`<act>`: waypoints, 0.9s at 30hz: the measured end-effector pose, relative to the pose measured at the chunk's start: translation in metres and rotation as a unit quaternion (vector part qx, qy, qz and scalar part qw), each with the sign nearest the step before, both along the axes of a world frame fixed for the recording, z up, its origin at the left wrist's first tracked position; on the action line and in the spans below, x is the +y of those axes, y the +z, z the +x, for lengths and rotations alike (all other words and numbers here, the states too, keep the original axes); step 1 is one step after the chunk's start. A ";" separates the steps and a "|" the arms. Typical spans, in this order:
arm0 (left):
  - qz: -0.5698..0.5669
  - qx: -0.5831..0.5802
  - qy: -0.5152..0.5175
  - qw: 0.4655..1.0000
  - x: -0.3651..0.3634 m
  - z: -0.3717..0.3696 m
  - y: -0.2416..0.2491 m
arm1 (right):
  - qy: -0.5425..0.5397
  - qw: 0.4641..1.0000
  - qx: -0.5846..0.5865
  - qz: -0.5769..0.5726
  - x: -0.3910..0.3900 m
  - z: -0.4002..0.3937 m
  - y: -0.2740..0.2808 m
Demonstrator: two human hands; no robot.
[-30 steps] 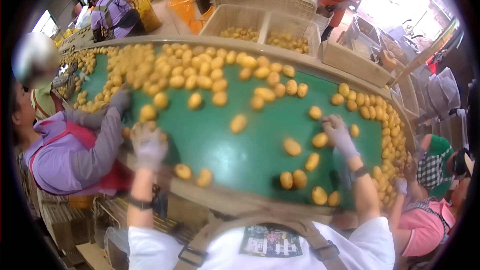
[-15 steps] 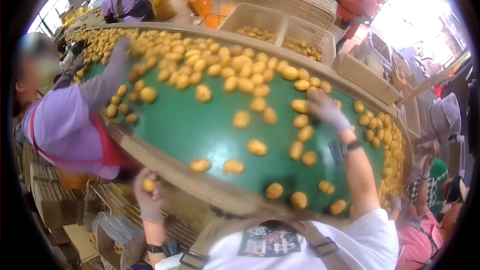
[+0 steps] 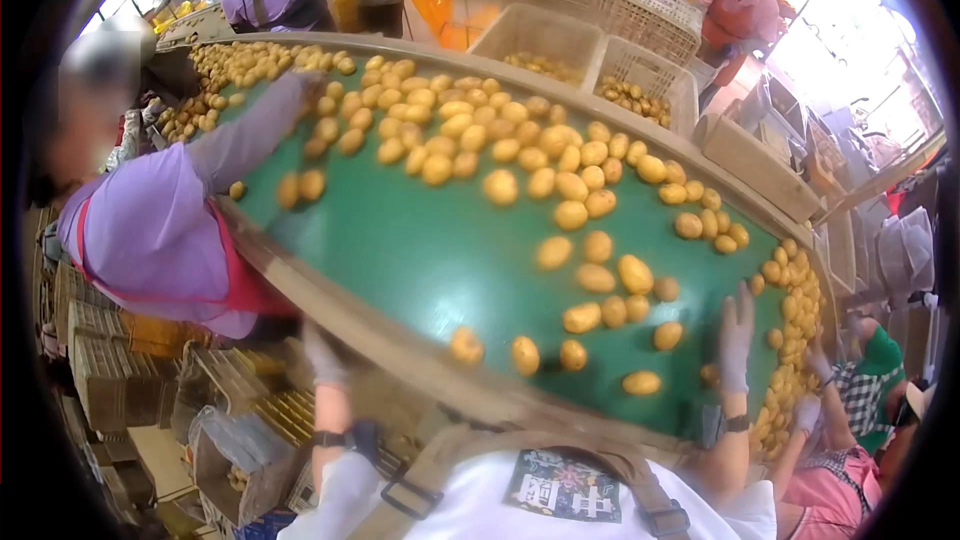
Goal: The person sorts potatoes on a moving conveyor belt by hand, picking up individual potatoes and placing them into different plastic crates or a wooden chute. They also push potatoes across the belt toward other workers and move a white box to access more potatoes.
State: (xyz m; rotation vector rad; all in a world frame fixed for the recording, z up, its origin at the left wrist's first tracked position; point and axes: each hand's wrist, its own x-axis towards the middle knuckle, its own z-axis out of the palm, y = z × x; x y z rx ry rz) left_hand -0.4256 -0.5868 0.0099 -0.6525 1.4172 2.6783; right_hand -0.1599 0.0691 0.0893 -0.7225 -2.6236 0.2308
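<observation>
Many yellow potatoes (image 3: 581,317) lie on a green conveyor belt (image 3: 400,250). Low over the belt's right part, my gloved right hand (image 3: 737,335) has its fingers stretched out. One potato (image 3: 709,374) sits just left of its palm, partly hidden; whether they touch I cannot make out. My gloved left hand (image 3: 325,358) hangs beside the belt's near wooden edge, above the crates. Motion smears its fingers, and no potato shows in it.
A co-worker in a purple top (image 3: 150,230) reaches over the belt at left. Potato-filled crates (image 3: 640,75) stand beyond the far rim. Below my left hand are stacked crates (image 3: 115,370) and a plastic-lined box (image 3: 235,450). Co-workers' hands (image 3: 808,410) work at right.
My right hand has drawn back toward me from the potatoes farther across. The left hand, earlier holding a potato, has moved slightly right. Potatoes have shifted rightward along the belt.
</observation>
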 end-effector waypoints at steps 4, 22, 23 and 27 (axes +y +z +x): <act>-0.493 0.198 0.166 0.831 0.022 -0.023 0.078 | 0.005 0.965 -0.151 -0.212 -0.110 -0.070 0.016; -0.565 0.509 -0.430 0.486 0.153 0.007 0.159 | 0.233 0.945 -0.195 -0.117 -0.214 -0.361 0.116; -0.564 0.500 -0.419 0.506 0.147 -0.006 0.162 | 0.243 0.942 -0.211 -0.092 -0.213 -0.354 0.114; -0.594 0.505 -0.357 0.514 0.141 -0.063 0.194 | 0.246 0.945 -0.193 -0.101 -0.211 -0.298 0.095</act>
